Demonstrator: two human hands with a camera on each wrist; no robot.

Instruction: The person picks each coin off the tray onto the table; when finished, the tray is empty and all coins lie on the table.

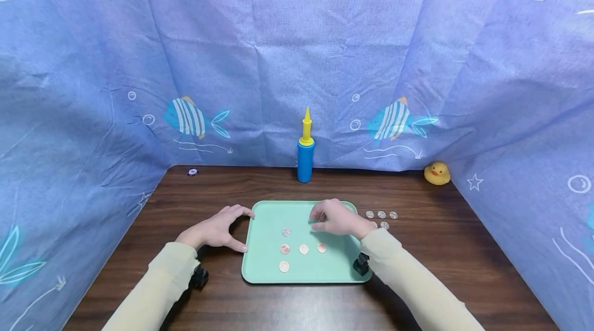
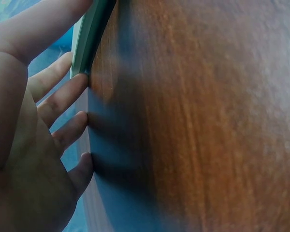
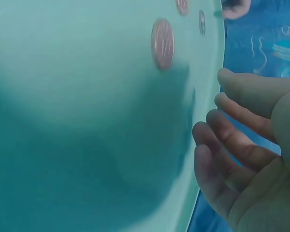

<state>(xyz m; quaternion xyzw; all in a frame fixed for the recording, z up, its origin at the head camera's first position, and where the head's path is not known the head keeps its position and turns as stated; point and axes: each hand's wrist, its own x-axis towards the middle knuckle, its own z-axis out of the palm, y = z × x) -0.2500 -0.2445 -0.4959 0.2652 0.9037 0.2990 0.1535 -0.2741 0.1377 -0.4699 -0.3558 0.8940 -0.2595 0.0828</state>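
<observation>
Coins (image 1: 303, 249) are lying flat on the tray (image 1: 270, 213), mostly leftward and to the near side of the closer right hand (image 1: 341, 218), whose relaxed fingers are seemingly holding nothing. Spread fingers of the left hand (image 1: 214, 229) are touching the tray's rim.

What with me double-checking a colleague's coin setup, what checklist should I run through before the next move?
1. Left hand at the tray's left edge: ok.
2. Right hand empty: ok, no coin shows between its fingers.
3. Visible coins on the tray lying apart: ok, five show in the head view.
4. Coins right of the tray fully in sight: not ok, the right wrist partly hides one.
5. No coin hidden beneath the right hand: cannot tell.
6. Pump upright, apart from both hands: ok.
</observation>
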